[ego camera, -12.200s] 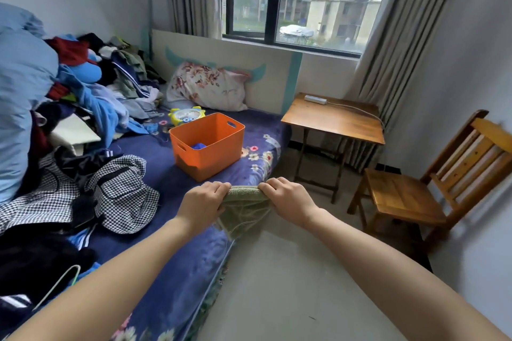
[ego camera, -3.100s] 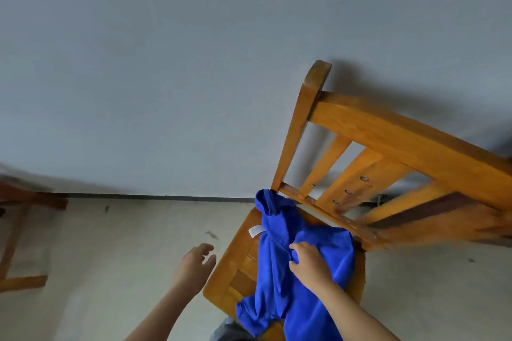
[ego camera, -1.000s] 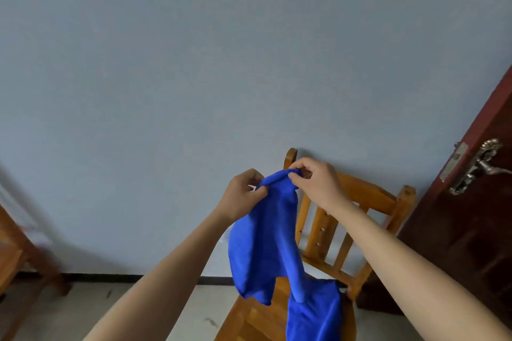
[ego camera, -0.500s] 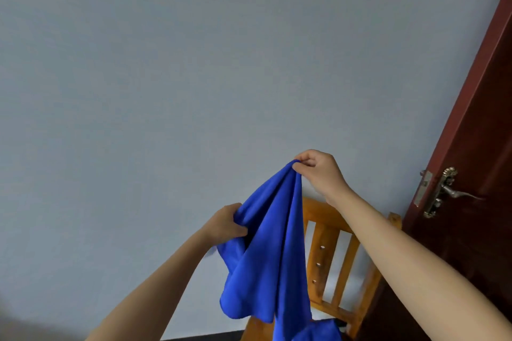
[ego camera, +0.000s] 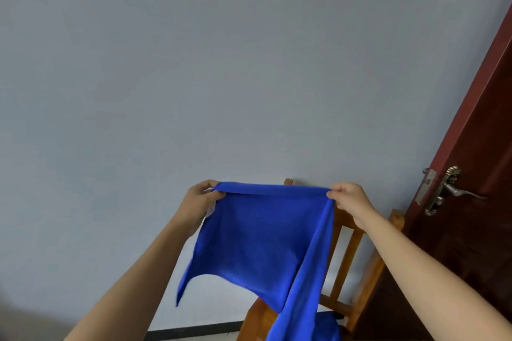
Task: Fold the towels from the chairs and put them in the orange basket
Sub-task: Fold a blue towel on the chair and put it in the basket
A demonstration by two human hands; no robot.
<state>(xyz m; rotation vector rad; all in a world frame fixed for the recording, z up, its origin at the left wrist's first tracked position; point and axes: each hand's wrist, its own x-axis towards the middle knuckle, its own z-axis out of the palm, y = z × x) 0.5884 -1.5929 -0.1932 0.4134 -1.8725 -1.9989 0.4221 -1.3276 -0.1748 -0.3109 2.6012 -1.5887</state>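
Observation:
A bright blue towel (ego camera: 263,241) hangs spread in the air in front of a wooden chair (ego camera: 349,263). My left hand (ego camera: 201,201) pinches its upper left corner and my right hand (ego camera: 347,198) pinches its upper right corner, so the top edge runs taut between them. The towel's right side trails down in a long fold to the chair seat at the bottom of the view. The orange basket is out of view.
A plain grey-blue wall (ego camera: 221,77) fills most of the view. A dark red door (ego camera: 476,202) with a metal lever handle (ego camera: 448,191) stands at the right, close to the chair. A dark skirting strip (ego camera: 191,333) runs along the floor.
My hands have moved apart and levelled out, stretching the bunched towel into a flat sheet. The left hand rose from below to the same height as the right.

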